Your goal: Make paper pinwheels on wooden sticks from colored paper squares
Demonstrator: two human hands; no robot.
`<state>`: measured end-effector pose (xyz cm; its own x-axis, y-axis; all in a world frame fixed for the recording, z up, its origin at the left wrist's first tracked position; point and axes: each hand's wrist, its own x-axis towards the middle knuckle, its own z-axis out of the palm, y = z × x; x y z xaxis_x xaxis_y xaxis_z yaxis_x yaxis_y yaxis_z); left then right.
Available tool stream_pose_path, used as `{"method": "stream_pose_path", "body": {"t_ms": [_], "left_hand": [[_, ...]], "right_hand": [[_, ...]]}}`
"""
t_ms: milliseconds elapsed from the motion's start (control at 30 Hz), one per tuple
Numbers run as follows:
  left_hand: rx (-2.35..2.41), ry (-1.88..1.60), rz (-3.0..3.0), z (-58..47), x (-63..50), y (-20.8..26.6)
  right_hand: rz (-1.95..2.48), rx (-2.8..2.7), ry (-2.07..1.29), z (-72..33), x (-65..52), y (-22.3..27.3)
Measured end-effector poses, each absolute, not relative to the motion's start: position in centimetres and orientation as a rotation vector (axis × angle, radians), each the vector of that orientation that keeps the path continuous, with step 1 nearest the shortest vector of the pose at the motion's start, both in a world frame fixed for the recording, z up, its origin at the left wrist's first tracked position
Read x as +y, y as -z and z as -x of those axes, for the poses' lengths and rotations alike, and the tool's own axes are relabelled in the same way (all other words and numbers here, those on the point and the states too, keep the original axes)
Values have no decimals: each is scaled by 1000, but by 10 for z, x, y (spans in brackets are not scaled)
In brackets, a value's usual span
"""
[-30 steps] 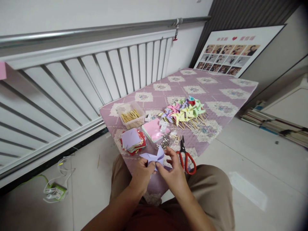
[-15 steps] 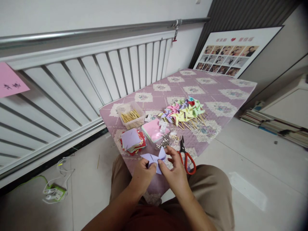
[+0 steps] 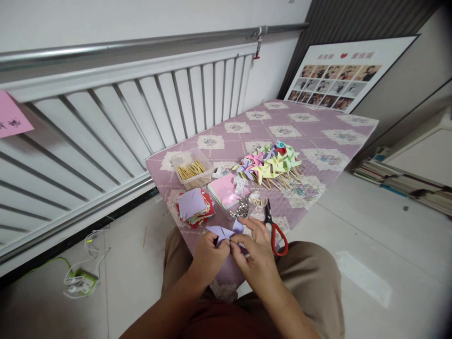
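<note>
A lilac paper pinwheel (image 3: 222, 231), partly folded, is held over the table's near corner. My left hand (image 3: 209, 252) pinches it between thumb and fingers. At its right side my right hand (image 3: 254, 249) is closed on the paper, thumb and fingertips meeting close to its middle; the contact point is partly hidden. Just beyond the hands lie small shiny metal pins (image 3: 240, 208) and a little clear tub (image 3: 257, 201) of tan pieces. Red-handled scissors (image 3: 277, 238) rest to the right of my right hand.
Stacked cut paper squares (image 3: 192, 205) lie at the left, with a plastic box (image 3: 208, 180) of thin sticks behind. Pink paper sheets (image 3: 222, 188) are in the middle. Finished pinwheels (image 3: 270, 165) on sticks form a pile farther right. A radiator (image 3: 158, 106) borders the table (image 3: 243, 141).
My right hand's fingers have curled inward over the pinwheel, covering more of its right and lower part. My left hand keeps its pinch almost unmoved.
</note>
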<state>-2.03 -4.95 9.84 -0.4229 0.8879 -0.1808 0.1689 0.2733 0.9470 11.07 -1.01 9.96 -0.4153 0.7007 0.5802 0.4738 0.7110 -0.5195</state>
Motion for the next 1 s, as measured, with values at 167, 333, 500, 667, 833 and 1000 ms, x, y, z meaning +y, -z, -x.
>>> {"method": "stream_pose_path", "body": {"t_ms": [167,333,500,667,833,1000], "left_hand": [[1842,-1156,-1043,22,-51,-102],[1846,-1180,-1072,20,-51,-102],[1831,-1173,-1088,20,-52,-101],[1796,-1208,-1136,20,-52,-103],[1801,-1214,-1250,21,-52,-108],[1817,-1178,-1297,21,-53,-111]], "right_hand": [[894,-2087,-329,-113,-8,-101],[932,-2049,-357,-112,-10,-104],[952,-2002,-413,-112,-11,-104],[960,-1951,-457,-114,-12,-107],[961,-1961,-488,-113,-13,-109],[975,-1973,-478,-113,-13,-107]]}}
